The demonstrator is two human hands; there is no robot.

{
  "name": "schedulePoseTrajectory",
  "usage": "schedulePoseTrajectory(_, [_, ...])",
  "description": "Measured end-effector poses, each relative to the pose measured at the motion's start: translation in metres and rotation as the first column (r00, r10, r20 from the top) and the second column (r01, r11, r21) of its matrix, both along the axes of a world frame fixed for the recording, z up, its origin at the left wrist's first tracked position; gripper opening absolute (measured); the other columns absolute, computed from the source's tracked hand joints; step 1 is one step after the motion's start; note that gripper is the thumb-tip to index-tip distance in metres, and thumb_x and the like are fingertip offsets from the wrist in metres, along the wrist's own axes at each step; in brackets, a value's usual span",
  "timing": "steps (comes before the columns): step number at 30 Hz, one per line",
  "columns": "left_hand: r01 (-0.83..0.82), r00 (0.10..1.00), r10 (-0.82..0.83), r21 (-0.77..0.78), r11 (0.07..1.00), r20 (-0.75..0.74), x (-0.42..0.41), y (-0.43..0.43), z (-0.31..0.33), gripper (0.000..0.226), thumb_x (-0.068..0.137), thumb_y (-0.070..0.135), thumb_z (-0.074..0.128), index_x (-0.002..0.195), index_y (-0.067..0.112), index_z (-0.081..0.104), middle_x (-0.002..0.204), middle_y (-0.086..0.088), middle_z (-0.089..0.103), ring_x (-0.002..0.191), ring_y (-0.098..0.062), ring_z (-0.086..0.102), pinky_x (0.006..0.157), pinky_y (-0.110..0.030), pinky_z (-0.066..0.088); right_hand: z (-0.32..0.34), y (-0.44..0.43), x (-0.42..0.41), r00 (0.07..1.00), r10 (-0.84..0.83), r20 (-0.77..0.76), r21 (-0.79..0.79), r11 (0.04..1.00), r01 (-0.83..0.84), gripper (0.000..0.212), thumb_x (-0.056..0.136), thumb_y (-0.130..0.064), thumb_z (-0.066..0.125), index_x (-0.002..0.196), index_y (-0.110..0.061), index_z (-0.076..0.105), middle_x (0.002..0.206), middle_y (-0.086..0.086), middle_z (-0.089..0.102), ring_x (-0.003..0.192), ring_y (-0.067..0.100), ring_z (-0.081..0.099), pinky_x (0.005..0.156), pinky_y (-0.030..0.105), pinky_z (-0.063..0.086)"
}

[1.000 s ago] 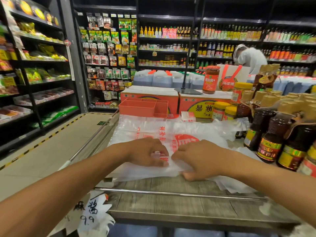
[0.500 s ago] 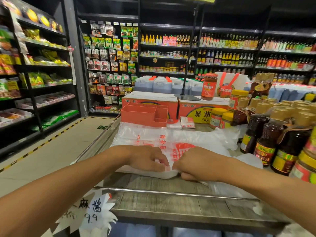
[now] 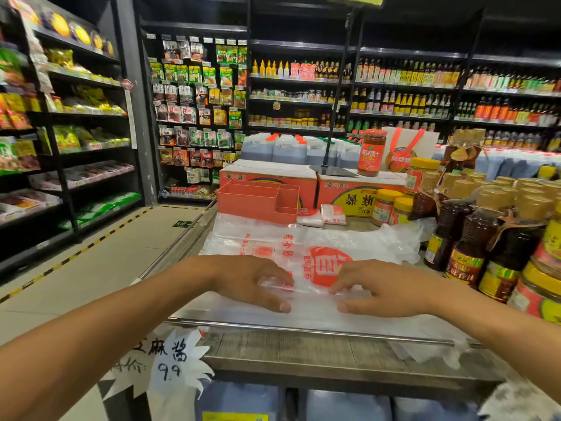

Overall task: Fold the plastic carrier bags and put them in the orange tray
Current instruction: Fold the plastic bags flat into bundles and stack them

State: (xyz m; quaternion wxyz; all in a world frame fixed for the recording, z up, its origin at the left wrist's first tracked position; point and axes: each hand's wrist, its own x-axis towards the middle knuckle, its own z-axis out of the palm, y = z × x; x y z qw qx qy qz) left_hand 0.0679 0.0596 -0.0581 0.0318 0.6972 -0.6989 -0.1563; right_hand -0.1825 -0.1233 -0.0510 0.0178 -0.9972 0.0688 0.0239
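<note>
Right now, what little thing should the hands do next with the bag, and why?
Probably carry the pinched near edge forward to fold the plastic bag over. The left hand and right hand both pinch it, it lies spread out, and the orange tray looks smaller than it unfolded.

Dark stocked shelves [image 3: 303, 86] line a beige floor [image 3: 100, 256].

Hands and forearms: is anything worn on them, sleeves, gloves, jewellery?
Nothing worn shows. The left hand and right hand are bare, without gloves, rings or a watch; the left forearm and right forearm are uncovered to the frame edges. Thumbnails look short and unpainted.
</note>
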Motion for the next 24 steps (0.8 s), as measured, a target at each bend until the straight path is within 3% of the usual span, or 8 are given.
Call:
schedulePoseTrajectory(4, [-0.001, 1.0, -0.001, -0.086, 0.996, -0.023, 0.008, 0.005, -0.002, 0.05, 0.095, 0.063, 0.057, 0.14, 0.043, 0.056, 0.144, 0.021, 0.05, 0.131, 0.001, 0.046, 0.111, -0.024, 0.035, 0.003, -0.001, -0.003, 1.0, -0.018, 0.016, 0.145, 0.989, 0.016, 0.032, 0.104, -0.05, 0.049, 0.126, -0.038, 0.068, 0.12, -0.026, 0.063, 0.109, -0.006, 0.057, 0.088, 0.016, 0.048])
schedulePoseTrajectory(7, [-0.027, 0.998, 0.019, -0.124, 0.992, -0.066, 0.02, 0.012, -0.003, 0.039, 0.095, 0.048, 0.051, 0.126, 0.034, 0.069, 0.127, 0.021, 0.058, 0.117, 0.002, 0.054, 0.098, -0.019, 0.039, 0.01, -0.006, -0.007, 0.999, -0.044, 0.029, 0.216, 0.976, 0.036, 0.025, 0.104, -0.033, 0.052, 0.119, -0.027, 0.071, 0.111, -0.015, 0.068, 0.101, 0.004, 0.061, 0.082, 0.016, 0.049])
schedulePoseTrajectory(11, [-0.114, 0.991, 0.102, -0.149, 0.982, -0.086, 0.037, 0.027, -0.001, 0.018, 0.098, 0.024, 0.055, 0.101, 0.03, 0.072, 0.107, 0.014, 0.066, 0.09, 0.005, 0.062, 0.082, -0.022, 0.051, 0.021, -0.021, -0.017, 0.989, -0.142, -0.035, 0.19, 0.971, 0.146, 0.017, 0.097, -0.021, 0.055, 0.097, -0.031, 0.069, 0.091, -0.008, 0.069, 0.085, 0.01, 0.063, 0.081, 0.035, 0.054])
schedulePoseTrajectory(12, [-0.13, 0.988, 0.114, -0.167, 0.977, -0.1, 0.042, 0.03, 0.001, 0.02, 0.098, 0.02, 0.056, 0.097, 0.032, 0.072, 0.102, 0.015, 0.069, 0.085, 0.002, 0.065, 0.08, -0.025, 0.054, 0.025, -0.026, -0.02, 0.983, -0.177, -0.044, 0.172, 0.968, 0.182, 0.016, 0.096, -0.021, 0.055, 0.096, -0.029, 0.069, 0.088, -0.006, 0.069, 0.08, 0.012, 0.063, 0.08, 0.04, 0.054])
schedulePoseTrajectory(14, [-0.156, 0.984, 0.136, -0.184, 0.971, -0.115, 0.051, 0.035, 0.005, 0.026, 0.097, 0.016, 0.059, 0.097, 0.039, 0.073, 0.097, 0.021, 0.072, 0.087, 0.001, 0.068, 0.083, -0.028, 0.056, 0.031, -0.034, -0.023, 0.968, -0.247, -0.042, 0.194, 0.948, 0.251, 0.019, 0.097, -0.02, 0.056, 0.104, -0.032, 0.07, 0.089, -0.009, 0.072, 0.076, 0.005, 0.066, 0.077, 0.036, 0.057])
schedulePoseTrajectory(18, [-0.233, 0.972, 0.22, -0.191, 0.953, -0.087, 0.061, 0.034, 0.013, 0.02, 0.096, 0.029, 0.07, 0.113, 0.039, 0.066, 0.102, 0.022, 0.068, 0.096, -0.002, 0.065, 0.089, -0.03, 0.053, 0.034, -0.045, -0.019, 0.939, -0.344, -0.013, 0.289, 0.898, 0.333, 0.018, 0.102, -0.019, 0.054, 0.112, -0.03, 0.065, 0.092, -0.01, 0.076, 0.079, 0.007, 0.074, 0.074, 0.034, 0.061])
schedulePoseTrajectory(21, [-0.33, 0.94, 0.342, -0.224, 0.917, 0.016, 0.059, 0.031, 0.019, 0.035, 0.091, 0.045, 0.073, 0.123, 0.042, 0.057, 0.109, 0.019, 0.058, 0.103, -0.006, 0.058, 0.088, -0.028, 0.048, 0.029, -0.053, -0.011, 0.923, -0.382, -0.035, 0.208, 0.901, 0.381, 0.021, 0.102, -0.025, 0.058, 0.122, -0.027, 0.06, 0.093, -0.009, 0.074, 0.074, 0.005, 0.073, 0.076, 0.036, 0.062])
schedulePoseTrajectory(24, [-0.39, 0.901, 0.42, -0.217, 0.895, 0.112, 0.06, 0.031, 0.02, 0.051, 0.086, 0.058, 0.074, 0.13, 0.048, 0.052, 0.11, 0.016, 0.057, 0.101, -0.01, 0.061, 0.092, -0.036, 0.054, 0.025, -0.053, -0.003, 0.909, -0.411, -0.068, 0.155, 0.896, 0.417, 0.032, 0.1, -0.025, 0.061, 0.131, -0.031, 0.057, 0.112, -0.005, 0.064, 0.071, 0.007, 0.072, 0.077, 0.036, 0.062])
